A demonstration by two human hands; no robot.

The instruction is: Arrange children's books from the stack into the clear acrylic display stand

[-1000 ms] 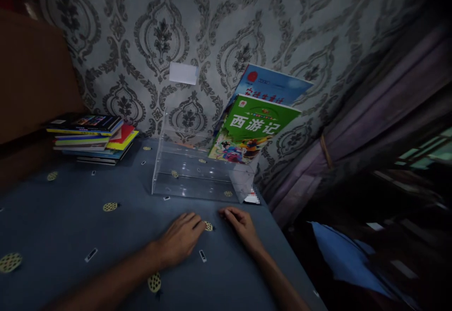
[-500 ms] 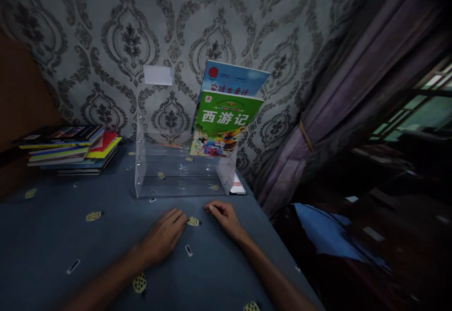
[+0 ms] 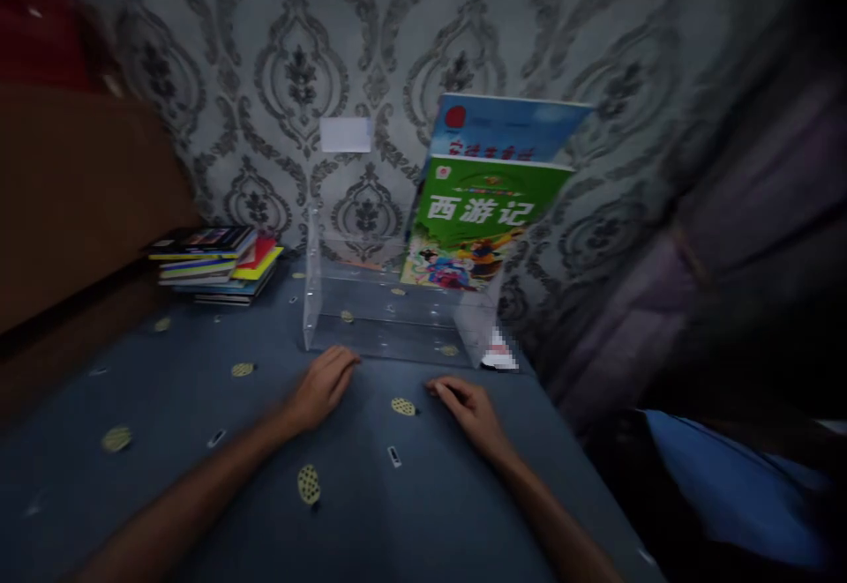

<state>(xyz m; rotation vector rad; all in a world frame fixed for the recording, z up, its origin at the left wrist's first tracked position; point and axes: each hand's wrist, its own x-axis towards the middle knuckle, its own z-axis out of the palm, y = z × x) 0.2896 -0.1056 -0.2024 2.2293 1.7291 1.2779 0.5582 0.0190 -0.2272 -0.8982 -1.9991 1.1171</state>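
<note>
My left hand [image 3: 324,386] rests on the blue patterned cloth, back up and fingers bent together, just before the front left part of a clear acrylic book rack [image 3: 380,340]. Further right, my right hand [image 3: 471,407] lies on the cloth in a loose curl near the rack's right front corner. Nothing shows in either hand. A green picture book [image 3: 480,226] with white Chinese characters leans upright in the rack's right part. Behind it stands a taller blue book [image 3: 509,129], partly covered by the green one.
A stack of books [image 3: 215,265] sits at the back left by a brown panel [image 3: 86,204]. Patterned wallpaper rises behind the rack, with a white card-like piece [image 3: 346,135] above it. The table's right edge drops toward a dark area with a blue cloth [image 3: 728,486] and a curtain [image 3: 635,274].
The view has turned left, so the scene sits further right. My left hand has moved forward and left, closer to the rack. The right hand has barely moved relative to the rack.
</note>
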